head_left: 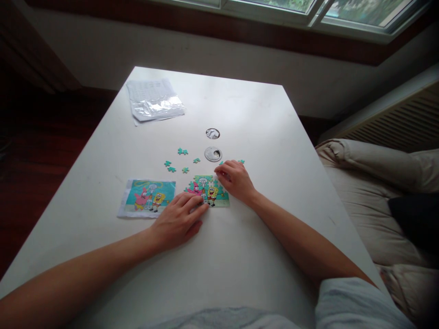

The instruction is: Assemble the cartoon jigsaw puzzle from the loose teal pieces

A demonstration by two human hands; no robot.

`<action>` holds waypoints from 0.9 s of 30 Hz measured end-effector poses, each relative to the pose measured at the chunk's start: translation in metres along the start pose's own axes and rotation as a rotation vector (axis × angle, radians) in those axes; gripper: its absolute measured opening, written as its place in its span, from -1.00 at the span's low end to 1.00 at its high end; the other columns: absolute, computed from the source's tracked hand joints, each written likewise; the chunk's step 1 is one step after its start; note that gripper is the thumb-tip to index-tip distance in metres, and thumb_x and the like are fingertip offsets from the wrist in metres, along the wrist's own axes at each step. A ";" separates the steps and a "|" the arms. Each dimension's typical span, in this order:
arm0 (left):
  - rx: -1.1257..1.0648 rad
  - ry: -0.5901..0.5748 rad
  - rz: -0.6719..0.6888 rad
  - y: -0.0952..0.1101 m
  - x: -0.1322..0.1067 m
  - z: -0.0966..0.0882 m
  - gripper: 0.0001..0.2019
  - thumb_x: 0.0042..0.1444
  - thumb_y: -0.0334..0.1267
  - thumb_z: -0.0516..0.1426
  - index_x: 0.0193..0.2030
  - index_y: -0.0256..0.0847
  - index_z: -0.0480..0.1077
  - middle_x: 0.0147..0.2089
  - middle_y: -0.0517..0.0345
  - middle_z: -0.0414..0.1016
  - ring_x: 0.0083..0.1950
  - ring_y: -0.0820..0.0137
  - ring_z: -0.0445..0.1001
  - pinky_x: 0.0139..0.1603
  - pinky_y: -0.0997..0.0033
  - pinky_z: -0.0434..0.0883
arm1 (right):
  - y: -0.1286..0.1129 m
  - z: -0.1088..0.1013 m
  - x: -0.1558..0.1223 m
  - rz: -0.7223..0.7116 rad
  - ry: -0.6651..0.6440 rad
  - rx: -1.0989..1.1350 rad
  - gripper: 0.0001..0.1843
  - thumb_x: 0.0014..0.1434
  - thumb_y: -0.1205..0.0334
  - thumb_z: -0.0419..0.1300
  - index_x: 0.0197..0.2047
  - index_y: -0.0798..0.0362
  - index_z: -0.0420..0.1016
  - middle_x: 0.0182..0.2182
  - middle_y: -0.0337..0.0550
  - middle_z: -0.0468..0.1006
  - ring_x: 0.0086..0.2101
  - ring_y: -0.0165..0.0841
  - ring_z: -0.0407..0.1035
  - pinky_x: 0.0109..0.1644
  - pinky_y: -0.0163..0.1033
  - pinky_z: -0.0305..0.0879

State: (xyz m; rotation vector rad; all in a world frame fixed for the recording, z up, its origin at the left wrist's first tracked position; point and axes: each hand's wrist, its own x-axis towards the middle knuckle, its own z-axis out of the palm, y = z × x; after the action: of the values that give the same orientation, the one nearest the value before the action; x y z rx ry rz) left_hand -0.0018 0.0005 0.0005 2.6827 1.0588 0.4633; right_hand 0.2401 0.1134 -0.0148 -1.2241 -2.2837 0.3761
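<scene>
A small, partly built cartoon jigsaw puzzle (207, 189) lies on the white table (240, 105). My left hand (178, 219) rests flat beside it, fingers stretched out and touching its lower left edge. My right hand (235, 178) sits at the puzzle's upper right corner with its fingers curled down onto the pieces; whether they pinch a piece is hidden. A printed reference picture (147, 197) of the same cartoon lies just left of the puzzle. Several loose teal pieces (182, 151) are scattered behind the puzzle.
Two round cable holes, one (213, 154) nearer and one (212, 133) farther, are set in the tabletop behind the pieces. A clear plastic bag on a paper sheet (155, 101) lies at the far left. A beige cushioned seat (377, 183) stands right of the table.
</scene>
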 end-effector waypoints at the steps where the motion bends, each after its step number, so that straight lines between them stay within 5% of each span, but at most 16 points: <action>1: 0.000 0.000 0.000 0.000 0.000 0.000 -0.59 0.28 -0.29 0.10 0.26 -0.21 0.33 0.21 -0.12 0.38 0.22 0.07 0.32 0.27 -0.04 0.35 | 0.000 0.000 0.000 -0.001 -0.002 0.001 -0.88 0.30 0.30 0.16 -0.21 -0.02 0.54 -0.31 -0.15 0.53 -0.22 -0.24 0.32 -0.03 -0.11 0.12; 27: -0.001 -0.005 -0.005 0.001 0.001 -0.001 -0.59 0.27 -0.31 0.11 0.25 -0.22 0.34 0.21 -0.13 0.38 0.22 0.09 0.31 0.26 -0.04 0.36 | 0.000 0.001 0.001 -0.012 -0.012 0.003 -0.88 0.30 0.29 0.16 -0.22 -0.02 0.54 -0.33 -0.16 0.51 -0.23 -0.25 0.32 -0.03 -0.12 0.13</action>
State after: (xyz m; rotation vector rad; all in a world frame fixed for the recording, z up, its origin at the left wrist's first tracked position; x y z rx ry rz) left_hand -0.0011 0.0007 0.0019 2.6785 1.0633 0.4559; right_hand 0.2395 0.1142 -0.0153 -1.2089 -2.2992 0.3826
